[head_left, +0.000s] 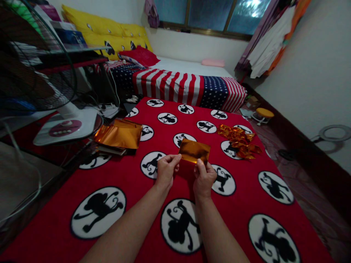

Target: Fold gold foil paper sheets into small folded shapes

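Observation:
A shiny gold foil sheet [194, 149], roughly rectangular, is held up over the red cloth [128, 193] with its white circles and black monkey figures. At its lower left corner, my left hand [166, 168] pinches the foil between thumb and fingers. My right hand [203, 176] grips the lower right edge, thumb on top. To the left lies a stack of larger gold foil sheets [120, 135], with paler sheets showing underneath. Several crumpled or folded gold foil pieces [238, 140] rest on the cloth to the right.
A fan [64, 124] on a white base stands at the left, near a cluttered shelf. A bed with a striped, starred cover [170, 86] is at the back below the window. On the floor at right sits a stool with a yellow seat [264, 113].

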Demonstrator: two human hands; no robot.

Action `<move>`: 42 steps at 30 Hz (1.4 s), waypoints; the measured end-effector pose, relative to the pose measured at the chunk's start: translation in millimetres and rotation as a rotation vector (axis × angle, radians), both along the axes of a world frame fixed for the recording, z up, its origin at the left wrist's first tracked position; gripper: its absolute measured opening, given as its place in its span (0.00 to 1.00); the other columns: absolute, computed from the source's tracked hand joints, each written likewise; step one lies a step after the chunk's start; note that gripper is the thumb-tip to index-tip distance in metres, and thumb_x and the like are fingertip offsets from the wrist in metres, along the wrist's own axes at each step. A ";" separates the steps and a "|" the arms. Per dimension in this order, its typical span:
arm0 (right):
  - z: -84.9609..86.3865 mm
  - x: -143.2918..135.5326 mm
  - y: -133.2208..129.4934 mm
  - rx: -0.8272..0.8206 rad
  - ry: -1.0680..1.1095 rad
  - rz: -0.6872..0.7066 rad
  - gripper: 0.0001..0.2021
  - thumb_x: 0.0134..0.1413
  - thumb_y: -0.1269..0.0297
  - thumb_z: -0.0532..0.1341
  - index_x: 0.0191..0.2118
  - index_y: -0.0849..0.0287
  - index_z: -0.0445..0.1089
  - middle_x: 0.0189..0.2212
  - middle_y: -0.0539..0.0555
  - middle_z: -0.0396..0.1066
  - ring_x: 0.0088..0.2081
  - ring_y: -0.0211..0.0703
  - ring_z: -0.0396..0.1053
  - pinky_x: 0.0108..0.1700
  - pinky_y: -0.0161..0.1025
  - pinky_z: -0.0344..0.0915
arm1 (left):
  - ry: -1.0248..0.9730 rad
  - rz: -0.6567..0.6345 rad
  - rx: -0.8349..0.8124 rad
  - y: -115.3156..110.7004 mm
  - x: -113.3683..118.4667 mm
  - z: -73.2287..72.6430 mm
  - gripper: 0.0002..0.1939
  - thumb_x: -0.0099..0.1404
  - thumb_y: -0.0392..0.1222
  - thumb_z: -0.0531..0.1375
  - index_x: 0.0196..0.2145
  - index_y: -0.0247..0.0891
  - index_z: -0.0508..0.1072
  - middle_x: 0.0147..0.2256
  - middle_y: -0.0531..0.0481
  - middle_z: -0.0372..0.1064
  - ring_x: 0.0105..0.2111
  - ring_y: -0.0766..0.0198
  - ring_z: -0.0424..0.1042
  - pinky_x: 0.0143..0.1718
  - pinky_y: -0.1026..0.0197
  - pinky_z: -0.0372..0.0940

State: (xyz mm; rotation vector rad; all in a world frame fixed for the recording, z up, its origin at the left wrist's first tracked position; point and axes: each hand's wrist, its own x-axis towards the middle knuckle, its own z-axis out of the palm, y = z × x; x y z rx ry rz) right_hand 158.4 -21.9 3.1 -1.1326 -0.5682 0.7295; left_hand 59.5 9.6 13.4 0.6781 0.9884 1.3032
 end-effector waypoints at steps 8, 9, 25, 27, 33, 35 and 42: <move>-4.3 0.0 2.2 -0.027 0.082 0.156 0.18 0.46 0.49 0.66 0.25 0.60 0.64 0.17 0.44 0.61 0.16 0.28 0.52 0.16 0.29 0.46 | -0.041 0.030 0.024 0.1 1.2 -0.1 0.18 0.45 0.49 0.71 0.21 0.33 0.70 0.15 0.59 0.59 0.15 0.76 0.55 0.17 0.70 0.48; -4.0 -1.4 2.1 -0.056 0.056 0.186 0.19 0.45 0.48 0.66 0.24 0.60 0.65 0.17 0.45 0.62 0.15 0.29 0.52 0.16 0.29 0.46 | -0.044 0.024 0.029 -1.4 2.2 -0.2 0.18 0.46 0.48 0.71 0.21 0.33 0.70 0.15 0.59 0.59 0.15 0.76 0.55 0.17 0.70 0.48; -0.6 12.3 5.3 0.052 0.151 -0.077 0.17 0.45 0.58 0.67 0.21 0.59 0.59 0.15 0.41 0.56 0.16 0.27 0.50 0.17 0.28 0.44 | -0.050 0.020 0.048 1.0 0.7 -2.6 0.16 0.46 0.46 0.70 0.22 0.32 0.70 0.15 0.59 0.58 0.15 0.77 0.54 0.15 0.70 0.46; -0.4 19.0 5.7 0.083 0.214 -0.152 0.16 0.46 0.56 0.66 0.22 0.59 0.59 0.15 0.41 0.58 0.15 0.27 0.50 0.16 0.27 0.44 | -0.089 0.057 0.037 4.6 -2.9 -2.7 0.17 0.45 0.46 0.71 0.22 0.32 0.69 0.16 0.59 0.58 0.16 0.76 0.55 0.15 0.71 0.47; -3.7 11.4 0.8 -0.034 0.140 0.130 0.24 0.51 0.41 0.59 0.25 0.61 0.66 0.16 0.45 0.63 0.14 0.28 0.54 0.15 0.27 0.45 | -0.157 0.090 0.011 7.6 -6.6 -0.2 0.18 0.43 0.45 0.72 0.22 0.32 0.68 0.17 0.58 0.59 0.17 0.76 0.56 0.15 0.72 0.46; -6.2 3.3 -0.5 -0.075 0.072 0.269 0.23 0.49 0.42 0.62 0.28 0.62 0.69 0.17 0.47 0.65 0.15 0.29 0.57 0.15 0.27 0.47 | -0.142 0.078 0.019 5.9 -5.3 0.6 0.18 0.43 0.45 0.72 0.22 0.32 0.68 0.17 0.58 0.59 0.17 0.76 0.56 0.15 0.72 0.46; -6.6 -3.1 1.3 -0.078 0.119 0.189 0.17 0.48 0.51 0.65 0.26 0.62 0.69 0.16 0.45 0.64 0.15 0.28 0.54 0.16 0.27 0.48 | -0.076 0.017 0.051 3.2 -3.2 -1.0 0.18 0.47 0.48 0.71 0.24 0.32 0.69 0.16 0.59 0.58 0.16 0.77 0.54 0.15 0.72 0.47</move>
